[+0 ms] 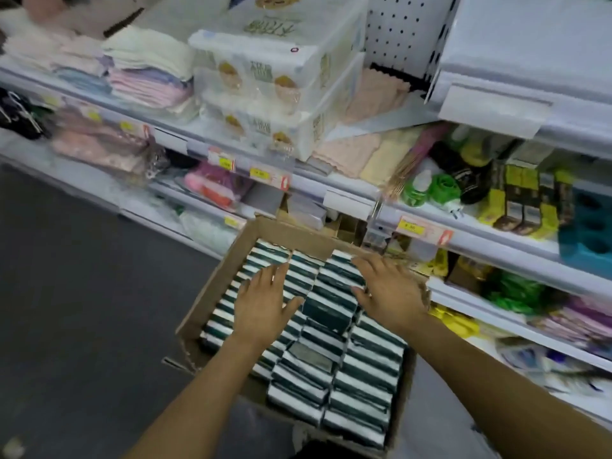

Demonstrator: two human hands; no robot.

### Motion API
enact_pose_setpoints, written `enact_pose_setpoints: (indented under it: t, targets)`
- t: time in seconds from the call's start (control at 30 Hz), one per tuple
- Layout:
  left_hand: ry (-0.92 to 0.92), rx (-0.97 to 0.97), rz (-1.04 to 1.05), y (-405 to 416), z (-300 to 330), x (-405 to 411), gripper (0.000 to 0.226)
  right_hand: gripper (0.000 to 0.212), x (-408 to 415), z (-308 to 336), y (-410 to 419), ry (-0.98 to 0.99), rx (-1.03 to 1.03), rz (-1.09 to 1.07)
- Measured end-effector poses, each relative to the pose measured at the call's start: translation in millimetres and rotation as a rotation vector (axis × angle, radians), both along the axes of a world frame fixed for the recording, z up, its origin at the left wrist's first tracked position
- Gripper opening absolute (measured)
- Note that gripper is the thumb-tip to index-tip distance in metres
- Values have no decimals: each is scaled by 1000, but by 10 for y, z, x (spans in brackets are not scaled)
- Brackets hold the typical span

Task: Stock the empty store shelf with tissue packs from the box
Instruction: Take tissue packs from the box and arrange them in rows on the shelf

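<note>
An open cardboard box [212, 293] stands on the floor in front of the shelving, filled with several rows of dark green and white tissue packs [361, 369] set on edge. My left hand [265, 303] hovers over the left rows with straight, spread fingers and holds nothing. Over the far right rows my right hand [387, 286] is also flat and spread, empty. Whether either hand touches the packs I cannot tell. A bare white shelf [516, 41] shows at the upper right.
The store shelving [331, 187] runs across the view with folded towels [145, 74], large wrapped tissue bundles [275, 77], cloths [351, 154] and green and yellow goods [516, 193]. Dark floor [82, 293] lies to the left of the box.
</note>
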State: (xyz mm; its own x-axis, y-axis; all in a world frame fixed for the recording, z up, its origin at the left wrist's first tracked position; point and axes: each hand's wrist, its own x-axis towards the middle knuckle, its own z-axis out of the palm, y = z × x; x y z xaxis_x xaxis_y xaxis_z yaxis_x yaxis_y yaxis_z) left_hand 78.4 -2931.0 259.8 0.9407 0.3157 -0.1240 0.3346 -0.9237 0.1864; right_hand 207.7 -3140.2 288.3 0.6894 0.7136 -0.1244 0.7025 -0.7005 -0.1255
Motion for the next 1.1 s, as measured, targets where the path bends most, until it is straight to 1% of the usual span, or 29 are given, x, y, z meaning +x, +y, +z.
enact_pose_setpoints:
  t: [0.1,0.23,0.3,0.4,0.5,0.6,0.7,0.8,0.87,0.93,1.0,1.03,1.1]
  targets:
    - [148,-65,18,62,-328,-71,70,50,31,-262,58,51,-102,19]
    - [269,-173,-26,56,-625,-105,62,43,-5,-597,168,117,-192,76]
    - [288,-211,-61,10,-741,-59,62,42,-31,-748,189,132,-222,64]
    - [221,-245,-135,-91,-870,99,63,41,-19,-929,184,148,-250,6]
    - [201,-203,-206,-193,-998,258,66,39,17,-1045,187,140,-280,-32]
    - [228,-63,-174,-246,-1094,338,63,39,50,-1123,228,124,-282,-71]
    - [218,23,-169,-240,-1144,359,55,38,86,-1174,284,142,-266,-135]
    - [164,10,-205,-190,-1135,341,40,37,105,-1199,299,165,-279,-137]
    - [148,-69,-249,-151,-1107,299,32,38,105,-1185,271,192,-225,-147]
    - [160,-200,-210,-111,-1033,237,29,34,110,-1127,211,244,-84,-211]
    - [180,-384,-14,-70,-914,165,32,26,123,-969,139,386,116,-321]
    - [166,-523,114,-50,-843,143,32,21,136,-869,103,482,223,-382]
    - [81,-798,307,-8,-655,103,32,17,160,-648,46,608,421,-476]
